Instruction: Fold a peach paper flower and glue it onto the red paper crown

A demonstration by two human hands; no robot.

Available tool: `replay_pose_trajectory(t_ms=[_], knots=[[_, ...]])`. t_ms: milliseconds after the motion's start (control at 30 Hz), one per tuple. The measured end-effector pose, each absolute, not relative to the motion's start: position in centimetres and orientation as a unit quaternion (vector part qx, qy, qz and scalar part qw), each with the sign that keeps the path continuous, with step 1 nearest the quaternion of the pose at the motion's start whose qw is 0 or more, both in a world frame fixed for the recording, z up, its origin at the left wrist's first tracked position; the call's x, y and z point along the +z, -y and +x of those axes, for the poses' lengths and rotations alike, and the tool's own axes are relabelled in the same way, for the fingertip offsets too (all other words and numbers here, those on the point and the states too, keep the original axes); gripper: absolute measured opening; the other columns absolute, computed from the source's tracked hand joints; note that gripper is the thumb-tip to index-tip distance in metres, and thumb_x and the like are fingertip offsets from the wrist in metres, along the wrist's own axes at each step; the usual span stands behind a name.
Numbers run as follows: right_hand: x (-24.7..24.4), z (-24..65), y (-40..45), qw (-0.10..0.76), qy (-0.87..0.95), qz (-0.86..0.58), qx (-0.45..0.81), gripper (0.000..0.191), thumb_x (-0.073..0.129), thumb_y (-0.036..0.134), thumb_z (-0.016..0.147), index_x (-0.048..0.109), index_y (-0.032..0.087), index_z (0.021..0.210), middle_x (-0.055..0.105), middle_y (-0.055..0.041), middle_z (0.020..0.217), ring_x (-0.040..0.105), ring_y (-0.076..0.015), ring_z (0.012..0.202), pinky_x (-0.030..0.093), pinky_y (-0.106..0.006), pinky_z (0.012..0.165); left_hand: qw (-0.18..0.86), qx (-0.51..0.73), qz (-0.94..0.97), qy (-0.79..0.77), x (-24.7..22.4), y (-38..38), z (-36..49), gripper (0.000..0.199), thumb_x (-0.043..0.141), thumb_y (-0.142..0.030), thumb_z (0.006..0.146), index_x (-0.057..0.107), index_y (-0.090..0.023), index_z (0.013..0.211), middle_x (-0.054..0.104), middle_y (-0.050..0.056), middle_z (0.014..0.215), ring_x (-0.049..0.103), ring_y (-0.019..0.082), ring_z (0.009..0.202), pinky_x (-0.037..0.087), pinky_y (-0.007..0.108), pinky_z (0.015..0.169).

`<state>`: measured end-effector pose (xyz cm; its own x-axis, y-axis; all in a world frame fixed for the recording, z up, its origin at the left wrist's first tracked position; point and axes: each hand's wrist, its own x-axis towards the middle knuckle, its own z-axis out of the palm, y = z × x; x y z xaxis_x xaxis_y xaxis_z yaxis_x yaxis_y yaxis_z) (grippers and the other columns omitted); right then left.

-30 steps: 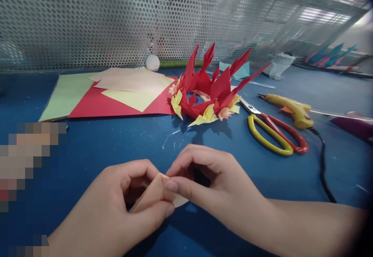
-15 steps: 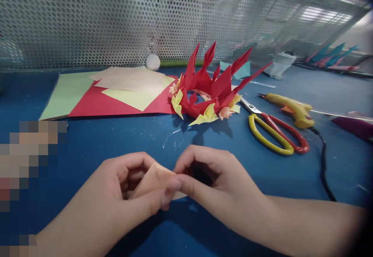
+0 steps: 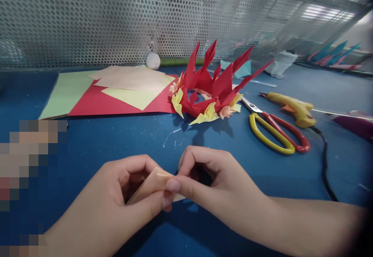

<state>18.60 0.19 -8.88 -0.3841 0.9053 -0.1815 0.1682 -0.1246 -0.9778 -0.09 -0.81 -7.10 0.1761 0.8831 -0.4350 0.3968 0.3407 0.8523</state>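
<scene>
A small folded sheet of peach paper (image 3: 151, 183) is held just above the blue table, near the front middle. My left hand (image 3: 125, 198) grips its left part, thumb in front and fingers behind. The thumb and index finger of my right hand (image 3: 215, 183) pinch its right edge, and the two thumbs almost meet. Beyond the hands stands a red folded-paper crown (image 3: 217, 84) with tall points and yellow and peach paper flowers round its base.
Peach sheets (image 3: 131, 77), a yellow sheet (image 3: 140, 98), red paper (image 3: 87, 103) and green paper (image 3: 65, 91) lie back left. On the right are scissors (image 3: 271, 132), a yellow glue gun (image 3: 294, 107) and its black cable (image 3: 325, 163). A mesh panel (image 3: 116, 23) stands behind.
The upper part of the peach paper has bent down and shows less of its face. The fingers have shifted slightly around it, both hands keeping hold.
</scene>
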Motion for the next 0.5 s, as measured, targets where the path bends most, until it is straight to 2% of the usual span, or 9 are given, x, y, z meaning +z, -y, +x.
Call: replay_pose_trajectory(t_ms=[133, 200, 333, 433, 500], knots=[[-8.88, 18.49, -0.08, 0.325, 0.601, -0.461, 0.566, 0.031, 0.071, 0.038, 0.085, 0.054, 0.021, 0.065, 0.059, 0.0026, 0.06, 0.048, -0.0117, 0.056, 0.036, -0.024, 0.053, 0.582, 0.237, 0.503, -0.593, -7.3, 0.8, -0.06, 0.019, 0.078, -0.033, 0.068, 0.065, -0.024, 0.059, 0.068, -0.005, 0.057, 0.061, 0.014, 0.061, 0.049, 0.021, 0.061], [-8.95, 18.44, 0.02, 0.327, 0.604, -0.459, 0.564, 0.029, 0.068, 0.036, 0.086, 0.053, 0.021, 0.066, 0.058, 0.0028, 0.061, 0.049, -0.0119, 0.057, 0.038, -0.024, 0.053, 0.595, 0.247, 0.494, -0.584, -7.5, 0.84, 0.02, 0.023, 0.081, -0.031, 0.068, 0.062, -0.023, 0.056, 0.068, -0.005, 0.056, 0.06, 0.013, 0.059, 0.05, 0.019, 0.06], [-9.11, 18.48, 0.11, 0.328, 0.611, -0.454, 0.56, 0.027, 0.067, 0.034, 0.087, 0.054, 0.021, 0.068, 0.058, 0.0026, 0.063, 0.051, -0.0127, 0.059, 0.039, -0.024, 0.055, 0.606, 0.285, 0.48, -0.566, -7.76, 1.07, 0.12, 0.028, 0.078, -0.045, 0.075, 0.067, -0.024, 0.061, 0.068, -0.005, 0.058, 0.063, 0.013, 0.062, 0.052, 0.02, 0.062], [-9.03, 18.56, 0.05, 0.333, 0.62, -0.44, 0.558, 0.027, 0.07, 0.03, 0.087, 0.054, 0.021, 0.068, 0.058, 0.0033, 0.064, 0.051, -0.0118, 0.06, 0.041, -0.023, 0.057, 0.586, 0.282, 0.467, -0.599, -7.56, 1.19, 0.06, 0.029, 0.078, -0.057, 0.073, 0.074, -0.029, 0.076, 0.069, -0.005, 0.058, 0.058, 0.012, 0.055, 0.045, 0.018, 0.053], [-8.89, 18.6, 0.02, 0.332, 0.625, -0.433, 0.558, 0.028, 0.071, 0.028, 0.088, 0.054, 0.021, 0.067, 0.056, 0.0044, 0.063, 0.048, -0.0106, 0.059, 0.04, -0.022, 0.056, 0.567, 0.279, 0.464, -0.621, -7.35, 1.2, 0.08, 0.028, 0.081, -0.056, 0.068, 0.073, -0.03, 0.074, 0.069, -0.005, 0.055, 0.051, 0.01, 0.049, 0.04, 0.016, 0.048]])
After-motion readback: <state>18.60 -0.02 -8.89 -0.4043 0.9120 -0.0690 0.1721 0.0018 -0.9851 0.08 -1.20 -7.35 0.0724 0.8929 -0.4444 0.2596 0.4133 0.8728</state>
